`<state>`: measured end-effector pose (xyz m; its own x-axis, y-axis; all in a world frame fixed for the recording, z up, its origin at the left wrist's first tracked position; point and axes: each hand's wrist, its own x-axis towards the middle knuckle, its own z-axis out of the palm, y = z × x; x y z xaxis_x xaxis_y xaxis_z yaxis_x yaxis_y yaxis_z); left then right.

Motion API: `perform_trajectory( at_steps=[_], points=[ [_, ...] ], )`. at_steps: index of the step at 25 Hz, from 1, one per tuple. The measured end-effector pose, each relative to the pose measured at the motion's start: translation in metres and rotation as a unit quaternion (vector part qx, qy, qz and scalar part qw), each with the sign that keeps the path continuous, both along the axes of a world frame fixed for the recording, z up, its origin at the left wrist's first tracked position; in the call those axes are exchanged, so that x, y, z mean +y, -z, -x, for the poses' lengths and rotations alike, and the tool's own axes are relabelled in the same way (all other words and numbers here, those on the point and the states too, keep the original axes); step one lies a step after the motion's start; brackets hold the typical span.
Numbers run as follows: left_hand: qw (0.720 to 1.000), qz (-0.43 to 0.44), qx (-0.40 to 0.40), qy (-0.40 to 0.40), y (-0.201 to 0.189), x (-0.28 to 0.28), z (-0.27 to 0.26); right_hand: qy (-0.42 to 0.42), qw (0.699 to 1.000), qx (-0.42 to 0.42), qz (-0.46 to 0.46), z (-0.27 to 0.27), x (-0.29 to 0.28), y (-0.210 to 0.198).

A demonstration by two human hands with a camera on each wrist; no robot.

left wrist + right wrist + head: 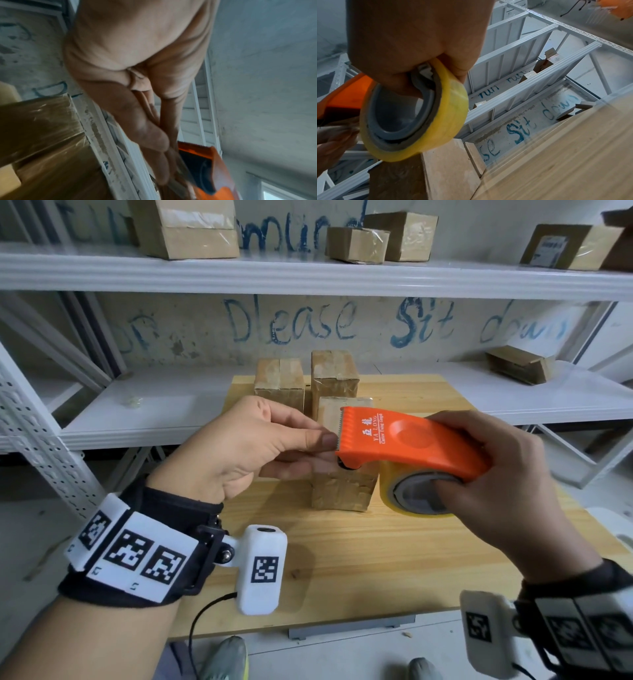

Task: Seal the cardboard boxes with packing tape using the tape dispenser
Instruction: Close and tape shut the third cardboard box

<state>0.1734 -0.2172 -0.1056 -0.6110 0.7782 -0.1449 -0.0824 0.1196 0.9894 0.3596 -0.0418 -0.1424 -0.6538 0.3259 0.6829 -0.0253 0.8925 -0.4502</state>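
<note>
While the right hand [507, 484] grips the orange tape dispenser [407, 440] in the centre right of the head view, its fingers [409, 86] curl through the grey core of the yellowish tape roll [414, 491] and the thumb lies over the top of the handle. At the middle of the frame the left hand [246, 446] meets the serrated front edge of the dispenser, thumb and fingers [154, 142] drawn narrow together in a pinch at the cutter; whether they hold the tape end cannot be told. Directly below and behind the dispenser a small cardboard box [342, 491] stands on the wooden bench [376, 559], with two more boxes [281, 381] just behind it toward the upper centre. Further cartons [185, 231] sit on the white shelf [308, 275] across the top of the frame.
</note>
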Motion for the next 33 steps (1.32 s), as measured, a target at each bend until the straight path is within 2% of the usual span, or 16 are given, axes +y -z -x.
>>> perform_trajectory(
  at_steps=[9, 11, 17, 22, 25, 33],
  points=[
    [0.996, 0.047, 0.070, -0.033, -0.006, -0.009, 0.017, 0.013, 0.998, -0.015, -0.052, 0.003, 0.016, 0.001],
    [0.995, 0.043, 0.060, -0.062, -0.008, -0.017, 0.027, 0.027, 0.998, -0.016, -0.046, -0.001, 0.024, 0.002],
    [0.997, 0.059, 0.032, -0.040, 0.000, -0.011, 0.024, 0.050, 0.996, -0.062, -0.035, -0.015, 0.035, 0.005],
    [0.995, 0.049, 0.041, -0.076, 0.000, -0.027, 0.042, 0.079, 0.994, -0.061, -0.034, -0.033, 0.045, 0.000],
    [0.996, 0.059, 0.034, -0.061, 0.009, -0.027, 0.042, 0.067, 0.994, -0.078, -0.048, -0.038, 0.047, 0.000],
    [0.994, 0.070, 0.006, -0.081, 0.025, -0.012, 0.037, 0.065, 0.994, -0.085, -0.035, -0.042, 0.054, 0.008]
  ],
)
